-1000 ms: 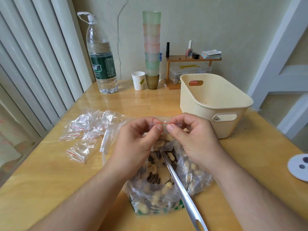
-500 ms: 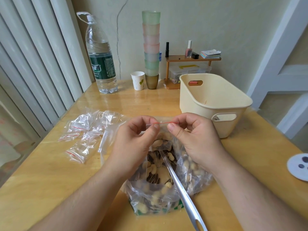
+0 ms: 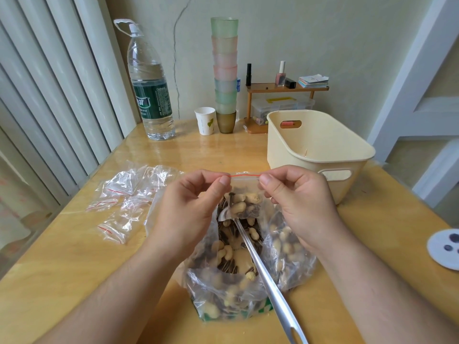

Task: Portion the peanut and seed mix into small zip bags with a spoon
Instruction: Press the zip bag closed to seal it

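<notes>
The left hand [image 3: 188, 209] and the right hand [image 3: 300, 207] are holding a small zip bag [image 3: 244, 194] up between them, above the big open bag of mix [image 3: 248, 269]. The fingers of each hand are pinching one end of the bag's top edge, where a red line is running along the zip strip; the thumb and forefinger are pressing together at the left corner and at the right corner. The small bag is hanging down from this edge, and peanuts and dark striped seeds are sitting in its lower part. I cannot tell if the strip is fully sealed.

A metal spoon [image 3: 263, 274] is lying in the big bag, its bowl far and down among the nuts, its long handle sticking out toward the near edge. Nobody is holding it.

To the left, a loose pile of empty zip bags [image 3: 129, 194] is lying on the tabletop [image 3: 62, 256]. To the right and farther away, a cream plastic basket [image 3: 320, 155] is standing just beside the right hand. At the far side, near the wall, a large water bottle [image 3: 151, 95], a paper cup [image 3: 205, 120] and a tall stack of coloured cups [image 3: 224, 70] are standing.
</notes>
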`<state>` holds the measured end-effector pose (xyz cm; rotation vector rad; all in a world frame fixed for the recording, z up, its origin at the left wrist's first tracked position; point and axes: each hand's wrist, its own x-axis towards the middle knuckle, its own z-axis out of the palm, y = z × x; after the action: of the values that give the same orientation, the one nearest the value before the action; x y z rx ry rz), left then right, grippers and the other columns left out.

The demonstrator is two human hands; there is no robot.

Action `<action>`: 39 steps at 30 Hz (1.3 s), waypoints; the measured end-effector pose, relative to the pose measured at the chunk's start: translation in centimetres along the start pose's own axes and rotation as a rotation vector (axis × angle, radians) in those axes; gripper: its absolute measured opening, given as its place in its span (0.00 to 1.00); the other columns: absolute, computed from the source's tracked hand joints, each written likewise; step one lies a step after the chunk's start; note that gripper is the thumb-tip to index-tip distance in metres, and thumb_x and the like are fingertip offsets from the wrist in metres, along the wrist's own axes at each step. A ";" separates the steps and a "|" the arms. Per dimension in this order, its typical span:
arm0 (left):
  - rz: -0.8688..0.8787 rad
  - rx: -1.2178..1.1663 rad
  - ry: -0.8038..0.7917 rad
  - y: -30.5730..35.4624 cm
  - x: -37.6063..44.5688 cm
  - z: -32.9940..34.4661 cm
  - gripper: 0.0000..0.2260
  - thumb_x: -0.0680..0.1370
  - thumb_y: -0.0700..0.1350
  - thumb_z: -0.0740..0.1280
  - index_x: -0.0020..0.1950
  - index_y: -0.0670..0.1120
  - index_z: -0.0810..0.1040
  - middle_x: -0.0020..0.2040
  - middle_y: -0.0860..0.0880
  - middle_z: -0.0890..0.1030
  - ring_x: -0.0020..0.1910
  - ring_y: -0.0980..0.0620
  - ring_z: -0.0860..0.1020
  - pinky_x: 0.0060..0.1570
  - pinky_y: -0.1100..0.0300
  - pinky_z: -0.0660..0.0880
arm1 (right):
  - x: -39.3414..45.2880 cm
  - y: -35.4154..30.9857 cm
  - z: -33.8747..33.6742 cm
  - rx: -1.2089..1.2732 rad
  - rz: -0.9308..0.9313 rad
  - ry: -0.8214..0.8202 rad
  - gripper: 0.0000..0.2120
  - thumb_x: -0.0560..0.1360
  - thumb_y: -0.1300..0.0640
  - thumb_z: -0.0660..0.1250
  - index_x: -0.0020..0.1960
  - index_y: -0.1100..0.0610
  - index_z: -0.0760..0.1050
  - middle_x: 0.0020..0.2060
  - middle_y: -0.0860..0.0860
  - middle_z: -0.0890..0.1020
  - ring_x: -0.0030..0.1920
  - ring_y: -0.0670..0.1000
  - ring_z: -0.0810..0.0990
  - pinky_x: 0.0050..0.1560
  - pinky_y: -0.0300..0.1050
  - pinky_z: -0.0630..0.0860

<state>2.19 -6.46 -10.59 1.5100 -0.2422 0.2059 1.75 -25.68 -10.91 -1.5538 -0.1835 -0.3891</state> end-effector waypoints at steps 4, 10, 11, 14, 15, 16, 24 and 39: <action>-0.002 0.009 -0.015 0.1 -0.1 -0.1 0.05 0.79 0.44 0.72 0.47 0.44 0.85 0.42 0.48 0.87 0.44 0.53 0.83 0.52 0.59 0.81 | 0.0 0.1 0.0 -0.034 -0.007 -0.022 0.07 0.78 0.61 0.74 0.42 0.53 0.83 0.36 0.50 0.84 0.39 0.45 0.79 0.44 0.38 0.76; -0.009 -0.100 -0.068 0.4 -0.5 0.4 0.05 0.76 0.44 0.73 0.47 0.43 0.85 0.40 0.48 0.86 0.41 0.53 0.82 0.46 0.64 0.80 | -0.4 -0.2 0.2 0.094 0.065 -0.110 0.15 0.70 0.50 0.75 0.56 0.52 0.83 0.45 0.47 0.85 0.46 0.41 0.83 0.45 0.34 0.77; -0.006 -0.098 -0.077 0.4 -0.6 0.5 0.06 0.75 0.44 0.73 0.47 0.43 0.85 0.40 0.47 0.86 0.41 0.53 0.82 0.46 0.64 0.80 | -0.4 -0.2 0.5 0.072 0.065 -0.112 0.14 0.71 0.49 0.76 0.55 0.51 0.84 0.46 0.48 0.86 0.48 0.43 0.84 0.48 0.37 0.78; -0.023 -0.121 -0.082 0.2 -0.6 0.4 0.07 0.75 0.44 0.73 0.49 0.42 0.85 0.42 0.46 0.86 0.42 0.51 0.81 0.46 0.63 0.80 | -0.4 0.2 0.5 0.054 0.031 -0.127 0.10 0.72 0.48 0.78 0.51 0.50 0.86 0.48 0.53 0.87 0.51 0.53 0.85 0.56 0.48 0.81; -0.028 -0.129 -0.081 0.2 -0.6 0.4 0.07 0.75 0.44 0.73 0.50 0.42 0.85 0.43 0.45 0.86 0.43 0.50 0.81 0.48 0.61 0.79 | -0.5 0.1 0.6 0.063 0.029 -0.128 0.10 0.71 0.47 0.79 0.50 0.50 0.86 0.48 0.54 0.88 0.50 0.55 0.85 0.56 0.48 0.82; -0.027 -0.131 -0.080 0.2 -0.5 0.3 0.08 0.75 0.44 0.74 0.50 0.41 0.85 0.44 0.44 0.86 0.45 0.48 0.80 0.50 0.58 0.79 | -0.5 0.2 0.5 0.065 0.018 -0.140 0.10 0.70 0.47 0.79 0.49 0.49 0.86 0.47 0.54 0.88 0.50 0.53 0.86 0.55 0.46 0.82; 0.004 -0.077 -0.087 0.0 -0.6 0.3 0.10 0.74 0.45 0.74 0.53 0.43 0.86 0.49 0.43 0.88 0.49 0.48 0.85 0.56 0.56 0.82 | -0.6 0.0 0.6 -0.031 -0.005 -0.137 0.10 0.72 0.60 0.79 0.50 0.50 0.85 0.48 0.51 0.88 0.51 0.47 0.86 0.51 0.40 0.81; 0.227 0.146 -0.117 -0.7 -0.5 0.1 0.02 0.78 0.48 0.74 0.49 0.51 0.84 0.60 0.54 0.85 0.65 0.49 0.81 0.67 0.43 0.76 | -0.4 0.2 0.7 -0.187 -0.201 -0.062 0.06 0.72 0.55 0.78 0.45 0.45 0.84 0.44 0.46 0.84 0.47 0.49 0.83 0.45 0.43 0.78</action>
<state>1.94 -6.57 -11.37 1.6403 -0.5028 0.3222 1.54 -24.93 -11.25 -1.7387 -0.3620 -0.5276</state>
